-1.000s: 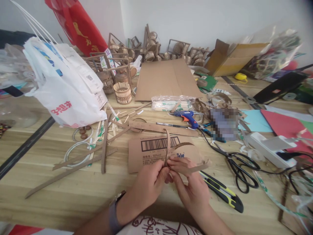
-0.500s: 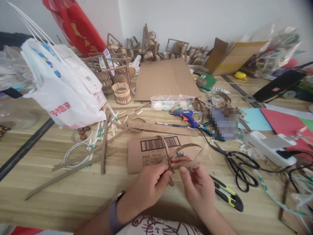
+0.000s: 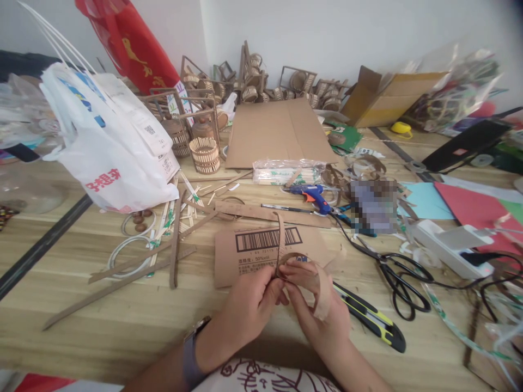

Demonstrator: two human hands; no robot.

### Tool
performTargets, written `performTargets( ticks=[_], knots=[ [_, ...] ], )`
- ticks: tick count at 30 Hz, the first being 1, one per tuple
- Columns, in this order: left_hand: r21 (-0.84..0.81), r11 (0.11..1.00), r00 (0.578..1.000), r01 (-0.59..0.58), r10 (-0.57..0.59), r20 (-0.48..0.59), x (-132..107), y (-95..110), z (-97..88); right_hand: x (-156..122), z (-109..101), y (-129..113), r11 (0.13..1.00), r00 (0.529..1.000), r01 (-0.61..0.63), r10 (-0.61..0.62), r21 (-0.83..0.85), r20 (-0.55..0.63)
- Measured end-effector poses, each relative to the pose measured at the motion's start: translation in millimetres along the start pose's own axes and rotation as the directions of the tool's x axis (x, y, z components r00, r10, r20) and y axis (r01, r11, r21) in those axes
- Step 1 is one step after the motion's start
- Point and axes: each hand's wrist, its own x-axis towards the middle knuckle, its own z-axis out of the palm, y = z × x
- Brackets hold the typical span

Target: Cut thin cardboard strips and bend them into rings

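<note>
Between my two hands is a thin brown cardboard strip [image 3: 281,239], bent into curls. My left hand [image 3: 252,302], with a watch on its wrist, pinches the strip where one end stands up. Close against it, my right hand [image 3: 321,313] has its fingers closed on the strip; a pale curled end [image 3: 323,296] loops over that hand. The fingertips meet and hide the middle of the strip. Under and beyond the hands lies a flat cardboard piece [image 3: 229,256] with a printed barcode. A black and yellow utility knife [image 3: 373,318] lies just right of my right hand.
Black-handled scissors [image 3: 402,277] and a blue glue gun [image 3: 312,195] lie to the right, near a white power strip [image 3: 453,245]. Cardboard strips [image 3: 118,291] and a white plastic bag [image 3: 110,163] are on the left. A small stick bucket [image 3: 204,156] stands behind.
My right hand has turned inward and moved left against my left hand. The strip's pale end now curls over my right hand, and its other end stands straighter.
</note>
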Motion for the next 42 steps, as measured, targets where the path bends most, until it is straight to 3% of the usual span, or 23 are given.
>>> performTargets(
  ticks=[5, 8, 13, 16, 23, 29, 38, 42],
  knots=[
    [-0.036, 0.999, 0.999, -0.014, 0.015, 0.028, -0.3, 4.5, -1.5, 0.9, -3.1, -3.7, 0.999, 1.000, -0.031, 0.031, -0.020, -0.003],
    [-0.054, 0.997, 0.997, -0.045, 0.049, 0.064, -0.1, 8.2, -2.9, 0.5, -4.2, -4.4, 0.992, 0.992, -0.127, 0.127, -0.004, -0.026],
    [-0.038, 0.998, 0.995, -0.056, 0.059, 0.085, 0.7, 10.3, -3.1, -7.2, -0.1, 0.4, 0.920, 0.942, -0.323, 0.336, 0.221, -0.021],
    [-0.049, 0.999, 0.997, 0.000, 0.003, 0.076, 0.3, 8.9, -2.1, -9.0, 1.5, 1.7, 0.923, 0.954, -0.282, 0.299, 0.260, -0.024],
    [-0.033, 0.999, 1.000, 0.020, -0.019, 0.023, 0.3, 5.2, -1.9, 3.7, -2.7, -2.7, 0.994, 1.000, -0.007, 0.009, 0.108, -0.026],
    [0.000, 1.000, 1.000, 0.012, -0.012, -0.012, 1.4, 7.3, -3.2, 3.3, 0.5, -2.0, 0.998, 0.998, 0.055, -0.055, -0.002, -0.022],
    [0.009, 0.999, 0.999, -0.048, 0.048, 0.004, -1.2, 4.4, -1.6, 1.5, -2.7, -3.8, 1.000, 1.000, -0.012, 0.013, 0.016, -0.024],
    [-0.025, 0.998, 0.997, -0.065, 0.066, 0.051, -1.5, 8.8, -3.7, -3.1, -1.8, -1.3, 0.986, 0.990, -0.135, 0.139, 0.102, -0.036]
  ],
)
